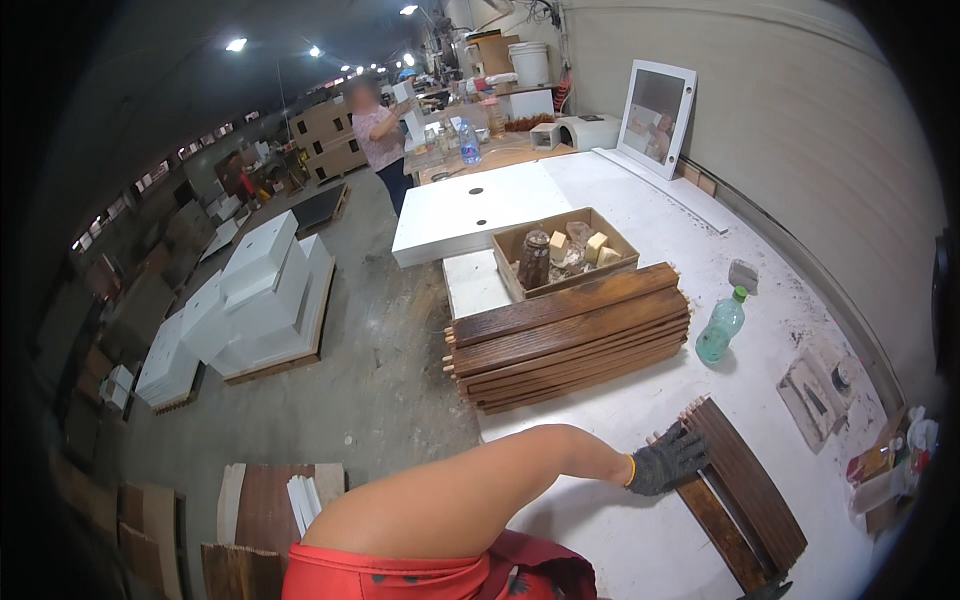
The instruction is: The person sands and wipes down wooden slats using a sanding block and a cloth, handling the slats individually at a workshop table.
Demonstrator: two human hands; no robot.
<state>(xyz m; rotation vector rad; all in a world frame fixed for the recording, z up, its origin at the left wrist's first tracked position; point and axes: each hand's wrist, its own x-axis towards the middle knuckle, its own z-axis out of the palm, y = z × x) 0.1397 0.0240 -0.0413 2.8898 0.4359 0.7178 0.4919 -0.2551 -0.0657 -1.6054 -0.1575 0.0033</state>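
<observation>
Left hand: the gloved left hand [668, 458] lies flat, fingers spread, pressing on the near edge of the dark wooden slat panel [745, 490]; it grips nothing, it only bears down

Right hand: only a dark sliver shows at the lower edge of the picture near the panel's far corner; whether that is the right hand, and whether it is released or clenched, cannot be told

Panel position: flat on the white workbench [640, 410], at its near right part, set at a slant, well apart from the stack of brown boards [570, 335]

Risk, slipping: judged likely that a flat palm alone could let the panel slide on the smooth bench top if pushed sideways

Risk, splinters: the bare forearm reaches across just above the bench; the slat ends at the left hand look rough, so a scrape is possible above the glove cuff

Risk, spillage: a green plastic bottle [720, 327] stands near the stack; a swung panel or board could knock it over and wet the wood

Risk, stack: the boards lie unevenly, ends overhanging the bench edge; a nudge could tip the upper ones to the floor

Risk, clutter: an open cardboard box [562, 258] with a jar and blocks sits touching the stack behind
</observation>
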